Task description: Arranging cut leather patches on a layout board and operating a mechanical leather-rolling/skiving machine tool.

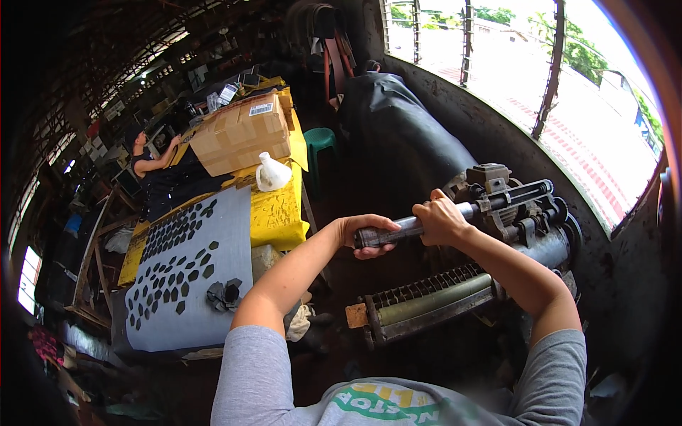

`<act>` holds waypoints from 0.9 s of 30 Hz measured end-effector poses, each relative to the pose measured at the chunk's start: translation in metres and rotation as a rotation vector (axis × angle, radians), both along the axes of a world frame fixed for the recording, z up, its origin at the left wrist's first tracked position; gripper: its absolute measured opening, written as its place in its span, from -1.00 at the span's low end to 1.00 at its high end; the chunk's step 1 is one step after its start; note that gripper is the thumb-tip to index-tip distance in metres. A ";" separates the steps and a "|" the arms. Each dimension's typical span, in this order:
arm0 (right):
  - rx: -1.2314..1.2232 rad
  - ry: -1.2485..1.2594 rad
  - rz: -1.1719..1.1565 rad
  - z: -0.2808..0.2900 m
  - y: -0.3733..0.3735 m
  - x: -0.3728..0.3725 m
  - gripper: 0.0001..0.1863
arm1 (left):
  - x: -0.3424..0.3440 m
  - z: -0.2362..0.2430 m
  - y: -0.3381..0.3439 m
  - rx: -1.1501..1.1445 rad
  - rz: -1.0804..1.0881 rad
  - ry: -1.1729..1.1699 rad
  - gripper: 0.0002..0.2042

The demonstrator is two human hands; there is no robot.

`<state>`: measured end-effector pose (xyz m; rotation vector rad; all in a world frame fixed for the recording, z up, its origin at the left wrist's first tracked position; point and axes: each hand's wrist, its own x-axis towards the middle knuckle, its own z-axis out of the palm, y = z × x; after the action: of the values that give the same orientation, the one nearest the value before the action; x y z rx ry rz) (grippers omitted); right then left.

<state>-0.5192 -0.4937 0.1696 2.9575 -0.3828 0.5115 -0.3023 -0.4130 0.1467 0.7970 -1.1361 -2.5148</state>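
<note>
Centre frame: my left hand (368, 234) and right hand (440, 219) both clench the machine's lever bar (408, 227); stroke underway, cut grey sheet (206, 284) lower left.

Dim interior, blown-out daylight through the window (540, 78), heavy fisheye bending, dark corners

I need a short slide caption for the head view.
Both hands, left hand and right hand, grip the metal lever of an old machine.
</note>
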 end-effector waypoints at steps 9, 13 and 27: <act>0.038 0.119 -0.016 0.009 -0.001 0.003 -0.78 | 0.019 -0.101 0.036 -0.112 0.470 -0.725 -0.43; 0.203 0.201 0.014 0.019 -0.005 0.006 -0.79 | 0.046 -0.081 0.046 -0.354 0.892 -0.773 -0.75; 0.449 0.555 -0.133 0.023 -0.018 0.019 -0.82 | -0.084 0.006 0.047 -1.964 0.502 -2.121 -0.67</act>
<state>-0.5006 -0.5121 0.1924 3.2675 -0.6885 -0.4714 -0.3861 -0.3656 0.1526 1.9031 -2.0188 1.1828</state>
